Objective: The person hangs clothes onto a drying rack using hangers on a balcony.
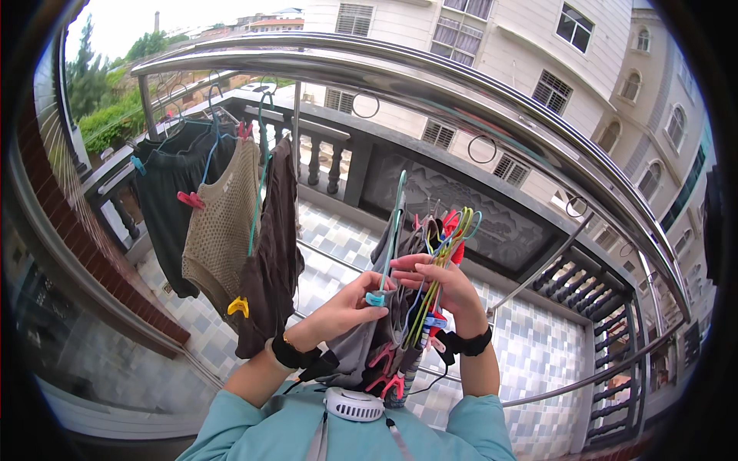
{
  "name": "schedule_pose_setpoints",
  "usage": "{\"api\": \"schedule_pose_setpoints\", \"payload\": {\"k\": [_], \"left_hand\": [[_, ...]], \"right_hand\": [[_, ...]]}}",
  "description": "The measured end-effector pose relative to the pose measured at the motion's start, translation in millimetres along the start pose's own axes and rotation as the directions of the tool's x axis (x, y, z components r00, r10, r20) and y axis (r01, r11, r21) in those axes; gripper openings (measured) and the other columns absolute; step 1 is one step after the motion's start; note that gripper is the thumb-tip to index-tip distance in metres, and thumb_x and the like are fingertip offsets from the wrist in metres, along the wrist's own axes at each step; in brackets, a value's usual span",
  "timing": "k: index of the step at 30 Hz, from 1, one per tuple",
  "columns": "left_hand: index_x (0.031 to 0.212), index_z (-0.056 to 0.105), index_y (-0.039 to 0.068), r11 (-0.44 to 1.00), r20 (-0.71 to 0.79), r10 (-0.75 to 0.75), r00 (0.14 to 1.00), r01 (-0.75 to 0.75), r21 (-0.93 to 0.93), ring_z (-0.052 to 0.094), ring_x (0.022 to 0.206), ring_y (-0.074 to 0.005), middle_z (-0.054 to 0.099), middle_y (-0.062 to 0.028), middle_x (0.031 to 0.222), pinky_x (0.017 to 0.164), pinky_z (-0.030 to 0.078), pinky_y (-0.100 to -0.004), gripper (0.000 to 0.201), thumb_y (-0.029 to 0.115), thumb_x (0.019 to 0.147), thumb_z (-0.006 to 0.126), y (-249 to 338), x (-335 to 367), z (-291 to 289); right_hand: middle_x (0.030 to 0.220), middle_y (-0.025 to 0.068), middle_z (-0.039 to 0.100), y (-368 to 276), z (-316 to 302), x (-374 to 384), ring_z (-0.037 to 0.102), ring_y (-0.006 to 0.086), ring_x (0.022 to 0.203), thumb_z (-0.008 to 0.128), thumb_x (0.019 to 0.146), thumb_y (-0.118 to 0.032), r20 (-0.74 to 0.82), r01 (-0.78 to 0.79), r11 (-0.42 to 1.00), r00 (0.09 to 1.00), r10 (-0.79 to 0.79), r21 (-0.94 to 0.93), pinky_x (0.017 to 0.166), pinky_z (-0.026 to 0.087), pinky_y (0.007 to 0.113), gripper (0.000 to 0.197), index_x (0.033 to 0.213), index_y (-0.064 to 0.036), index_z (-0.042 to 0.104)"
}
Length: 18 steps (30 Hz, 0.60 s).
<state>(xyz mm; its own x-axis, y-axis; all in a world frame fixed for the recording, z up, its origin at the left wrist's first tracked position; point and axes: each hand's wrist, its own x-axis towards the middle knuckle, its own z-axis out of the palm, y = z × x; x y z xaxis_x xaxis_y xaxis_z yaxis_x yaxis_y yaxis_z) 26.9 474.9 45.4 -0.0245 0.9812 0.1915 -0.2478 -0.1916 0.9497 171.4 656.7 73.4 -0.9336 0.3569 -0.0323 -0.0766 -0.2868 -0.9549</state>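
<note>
My left hand point(356, 306) is closed in a pinch on a light-blue clothespin point(375, 299) at the edge of a grey garment point(357, 355). A teal hanger point(395, 223) rises just above that hand, its hook upward. My right hand point(446, 281) is curled around a bunch of coloured wire hangers point(463, 223), several of them yellow-green. Its fingertips point left, close to the teal hanger. Pink clothespins point(393, 383) and a blue clothespin point(435, 320) show lower among the gathered clothes, whose folds partly overlap.
On the left hang dark green trousers point(181, 207), a beige knit top point(221, 219) and a dark brown garment point(273, 261), with clothespins on them. Steel rails point(369, 63) curve overhead with ring holders. Beyond stands a dark stone balustrade point(453, 203). The floor is tiled point(530, 361).
</note>
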Motion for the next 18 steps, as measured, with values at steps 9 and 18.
{"api": "schedule_pose_setpoints", "payload": {"k": [9,18], "left_hand": [[0.124,0.042,0.003,0.935,-0.001,0.253,0.968,-0.244,0.259,0.04,0.109,-0.0088,0.042,-0.0026,0.12,0.097,0.031,-0.0252,0.045,0.004,0.083,0.062,75.1,-33.7,-9.3],[0.123,0.044,0.004,0.913,-0.136,0.153,0.979,-0.087,0.398,0.042,0.099,-0.0041,0.046,0.0004,0.114,0.086,0.037,-0.0201,0.041,0.003,0.086,0.061,79.8,-23.6,-48.2]], "right_hand": [[0.113,0.0231,0.061,9.8,-34.7,-39.3,0.065,0.0122,0.074,0.053,0.089,-0.01,-0.114,0.0,1.0,0.993,0.0,-0.001,0.064,0.052,0.022,0.025,0.107,0.0066,0.059],[0.114,0.021,0.061,9.5,-33.6,-42.2,0.066,0.0133,0.079,0.054,0.09,-0.014,-0.075,-0.011,0.999,0.997,0.009,-0.036,0.067,0.054,0.022,0.028,0.108,0.0067,0.058]]}}
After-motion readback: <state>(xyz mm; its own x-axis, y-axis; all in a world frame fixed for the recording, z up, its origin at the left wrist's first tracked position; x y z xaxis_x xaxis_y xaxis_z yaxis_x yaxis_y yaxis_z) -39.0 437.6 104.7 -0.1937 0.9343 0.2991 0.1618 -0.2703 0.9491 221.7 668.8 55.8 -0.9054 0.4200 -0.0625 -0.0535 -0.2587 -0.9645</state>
